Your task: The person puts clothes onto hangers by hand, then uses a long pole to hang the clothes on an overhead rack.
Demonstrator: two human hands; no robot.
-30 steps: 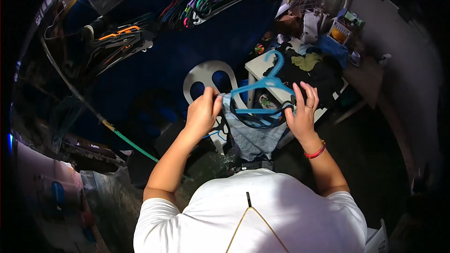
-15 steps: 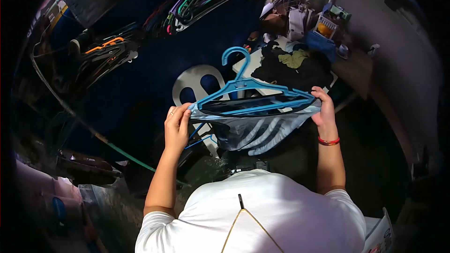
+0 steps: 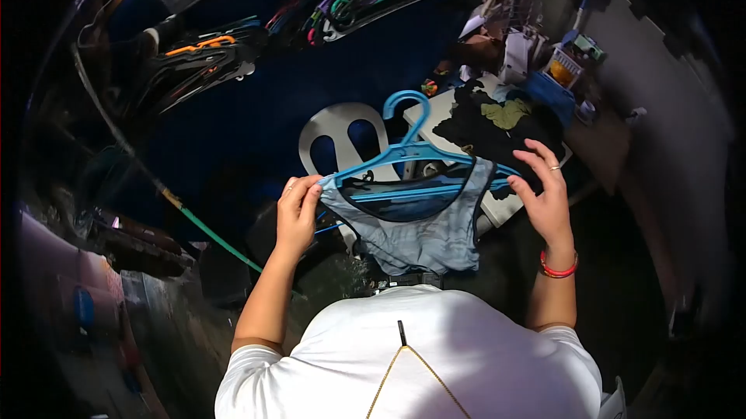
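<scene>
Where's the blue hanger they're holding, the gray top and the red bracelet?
Blue hanger (image 3: pixel 412 152), head view: middle of its upper bar.
Gray top (image 3: pixel 417 240), head view: front fabric.
Red bracelet (image 3: pixel 559 272), head view: its band's front.

A white chair (image 3: pixel 342 147) stands left of a white surface (image 3: pixel 440 108), which carries dark fabric (image 3: pixel 478 130) with an olive cloth (image 3: pixel 507 114) on top. A white basket (image 3: pixel 571 60) behind contains an orange-yellow item (image 3: pixel 559 73). Multicoloured hangers (image 3: pixel 346 1) and dark hangers (image 3: pixel 185 77), including one orange hanger (image 3: pixel 202 45), occupy the upper left; a green-ended pole (image 3: pixel 214 235) extends diagonally below.
</scene>
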